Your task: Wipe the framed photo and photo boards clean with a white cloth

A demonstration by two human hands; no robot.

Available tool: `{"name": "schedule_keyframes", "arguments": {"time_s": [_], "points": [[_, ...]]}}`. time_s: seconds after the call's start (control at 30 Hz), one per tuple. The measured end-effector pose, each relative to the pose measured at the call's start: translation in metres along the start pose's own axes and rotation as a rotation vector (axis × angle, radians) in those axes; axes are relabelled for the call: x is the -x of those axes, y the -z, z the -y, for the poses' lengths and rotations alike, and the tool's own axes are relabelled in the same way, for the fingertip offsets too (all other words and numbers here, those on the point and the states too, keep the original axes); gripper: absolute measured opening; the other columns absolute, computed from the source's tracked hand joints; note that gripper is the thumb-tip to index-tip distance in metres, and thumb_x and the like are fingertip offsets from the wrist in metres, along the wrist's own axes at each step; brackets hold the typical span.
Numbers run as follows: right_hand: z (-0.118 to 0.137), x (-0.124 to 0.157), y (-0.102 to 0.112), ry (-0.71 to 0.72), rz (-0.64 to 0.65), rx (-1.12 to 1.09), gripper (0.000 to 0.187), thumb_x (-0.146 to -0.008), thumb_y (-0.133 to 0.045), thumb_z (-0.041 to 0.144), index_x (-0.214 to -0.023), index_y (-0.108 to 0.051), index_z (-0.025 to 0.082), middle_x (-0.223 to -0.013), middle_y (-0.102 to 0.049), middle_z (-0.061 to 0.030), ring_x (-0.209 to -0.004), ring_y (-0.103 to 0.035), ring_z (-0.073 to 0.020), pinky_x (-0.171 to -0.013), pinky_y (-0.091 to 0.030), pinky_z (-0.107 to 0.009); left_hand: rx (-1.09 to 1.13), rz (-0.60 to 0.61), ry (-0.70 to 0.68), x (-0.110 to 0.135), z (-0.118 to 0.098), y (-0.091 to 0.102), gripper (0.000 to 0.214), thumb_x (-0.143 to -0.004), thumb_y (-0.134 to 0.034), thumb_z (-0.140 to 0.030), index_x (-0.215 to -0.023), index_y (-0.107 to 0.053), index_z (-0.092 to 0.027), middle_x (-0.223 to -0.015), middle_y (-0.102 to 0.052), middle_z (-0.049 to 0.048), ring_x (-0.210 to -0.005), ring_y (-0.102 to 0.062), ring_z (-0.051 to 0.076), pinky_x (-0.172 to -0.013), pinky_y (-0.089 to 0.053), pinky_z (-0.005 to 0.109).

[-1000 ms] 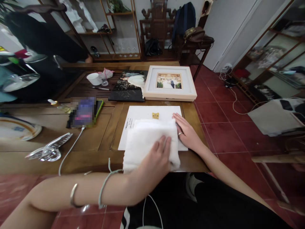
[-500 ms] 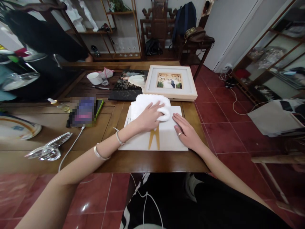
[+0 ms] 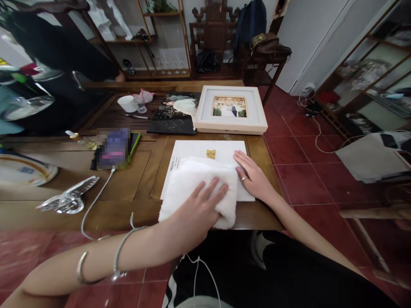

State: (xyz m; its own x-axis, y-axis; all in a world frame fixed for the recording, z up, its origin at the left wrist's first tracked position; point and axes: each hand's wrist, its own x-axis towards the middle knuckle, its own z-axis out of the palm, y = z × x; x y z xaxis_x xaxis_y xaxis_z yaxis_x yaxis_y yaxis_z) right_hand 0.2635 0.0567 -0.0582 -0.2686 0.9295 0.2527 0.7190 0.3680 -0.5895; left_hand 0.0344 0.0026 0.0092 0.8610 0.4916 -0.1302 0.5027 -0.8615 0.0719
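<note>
My left hand (image 3: 201,209) presses on a folded white towel (image 3: 192,177), fingers spread over its top and the right fold of cloth bunched under them. The towel lies across the near part of a flat white board (image 3: 224,147) and reaches past its front edge. My right hand (image 3: 255,175) rests flat on the board's right edge, fingers stretched out, a ring on one finger. A small gold-coloured piece (image 3: 211,154) shows on the board beyond the towel; anything below it is covered. Small printed text is at the board's left.
Behind the board are a pale box frame (image 3: 261,122) with a photo and a dark photo panel (image 3: 171,124). To the left lie a phone (image 3: 112,149) on a white cable, a silver butterfly-like ornament (image 3: 69,199), a dropper bottle (image 3: 80,140), a plate (image 3: 25,171) and a white cup (image 3: 127,104).
My left hand has drawn the towel toward me, from the board's far part to its front edge. The gold legs are now covered and the gold top piece shows. My right hand stays put.
</note>
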Motion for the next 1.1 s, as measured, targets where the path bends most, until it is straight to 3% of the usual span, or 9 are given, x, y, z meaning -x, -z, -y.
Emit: {"name": "schedule_keyframes", "arguments": {"time_s": [0.17,0.33,0.5,0.6,0.7,0.77,0.9,1.0,1.1], "points": [[-0.001,0.0,-0.001,0.003,-0.001,0.015,0.05,-0.097,-0.036,0.033,-0.14,-0.047,0.011,-0.149,-0.044,-0.0144,-0.143,-0.033,-0.0236,-0.118,-0.029,-0.048,0.038,0.039,0.01,-0.029,0.043,0.018,0.033,-0.073,-0.057,-0.007,-0.102,-0.07,-0.016,-0.153,-0.036,0.0124,-0.142,-0.028,0.034,-0.112,-0.032,0.048],[-0.001,0.001,-0.001,0.013,-0.016,-0.006,0.049,-0.097,-0.037,0.034,-0.14,-0.047,0.014,-0.149,-0.044,-0.013,-0.143,-0.033,-0.0233,-0.119,-0.029,-0.048,0.116,-0.019,0.154,-0.066,0.097,0.03,0.027,-0.077,-0.045,-0.006,-0.093,-0.066,-0.013,-0.118,-0.066,0.0158,-0.11,-0.062,0.029,-0.093,-0.048,0.039],[0.001,0.001,-0.001,-0.009,-0.005,-0.014,0.048,-0.097,-0.036,0.035,-0.141,-0.047,0.016,-0.149,-0.044,-0.0113,-0.143,-0.032,-0.0224,-0.119,-0.028,-0.049,0.15,-0.03,0.228,-0.066,0.133,0.032,0.023,-0.082,-0.041,-0.013,-0.087,-0.063,-0.016,-0.097,-0.071,0.0089,-0.093,-0.066,0.025,-0.085,-0.05,0.036],[0.003,0.001,0.0,-0.018,0.001,-0.015,0.049,-0.097,-0.035,0.034,-0.141,-0.047,0.015,-0.15,-0.043,-0.0114,-0.144,-0.031,-0.0225,-0.119,-0.028,-0.048,0.142,-0.019,0.253,-0.052,0.127,0.027,0.027,-0.079,-0.04,-0.008,-0.089,-0.064,-0.014,-0.119,-0.067,0.012,-0.116,-0.058,0.029,-0.095,-0.047,0.04],[0.003,0.0,0.0,-0.021,0.009,-0.009,0.05,-0.097,-0.035,0.034,-0.141,-0.046,0.012,-0.15,-0.042,-0.0128,-0.144,-0.03,-0.0226,-0.119,-0.027,-0.047,0.132,-0.007,0.269,-0.032,0.098,0.018,0.039,-0.074,-0.039,0.0,-0.1,-0.066,-0.011,-0.151,-0.039,0.0134,-0.143,-0.028,0.032,-0.112,-0.032,0.047],[0.004,0.0,0.0,-0.022,0.009,-0.002,0.051,-0.097,-0.035,0.033,-0.14,-0.046,0.009,-0.15,-0.042,-0.0138,-0.144,-0.03,-0.0224,-0.12,-0.027,-0.045,0.156,0.015,0.269,-0.015,0.072,0.012,0.047,-0.069,-0.04,0.004,-0.103,-0.068,-0.012,-0.157,-0.028,0.0111,-0.146,-0.017,0.032,-0.116,-0.024,0.05],[0.004,0.0,0.0,-0.024,0.009,0.004,0.05,-0.097,-0.035,0.032,-0.14,-0.047,0.009,-0.15,-0.042,-0.0134,-0.144,-0.031,-0.0215,-0.12,-0.027,-0.044,0.227,0.069,0.221,0.026,0.03,0.008,0.042,-0.063,-0.043,0.006,-0.084,-0.073,-0.015,-0.158,-0.024,0.0068,-0.146,-0.014,0.034,-0.118,-0.021,0.053],[0.002,0.0,-0.001,-0.018,0.007,0.004,0.05,-0.097,-0.035,0.033,-0.14,-0.047,0.01,-0.15,-0.042,-0.0132,-0.144,-0.031,-0.0216,-0.12,-0.027,-0.045,0.294,0.074,0.149,0.047,0.023,0.014,0.042,-0.064,-0.044,0.007,-0.081,-0.073,-0.018,-0.157,-0.026,0.0006,-0.146,-0.018,0.028,-0.119,-0.026,0.046],[0.002,0.001,-0.001,-0.017,0.003,-0.002,0.049,-0.097,-0.036,0.034,-0.141,-0.046,0.013,-0.15,-0.042,-0.0123,-0.144,-0.031,-0.0219,-0.119,-0.028,-0.047,0.303,0.057,0.124,0.048,0.039,0.021,0.046,-0.067,-0.043,0.006,-0.088,-0.074,-0.021,-0.153,-0.033,-0.0032,-0.145,-0.024,0.021,-0.119,-0.027,0.039]]}}
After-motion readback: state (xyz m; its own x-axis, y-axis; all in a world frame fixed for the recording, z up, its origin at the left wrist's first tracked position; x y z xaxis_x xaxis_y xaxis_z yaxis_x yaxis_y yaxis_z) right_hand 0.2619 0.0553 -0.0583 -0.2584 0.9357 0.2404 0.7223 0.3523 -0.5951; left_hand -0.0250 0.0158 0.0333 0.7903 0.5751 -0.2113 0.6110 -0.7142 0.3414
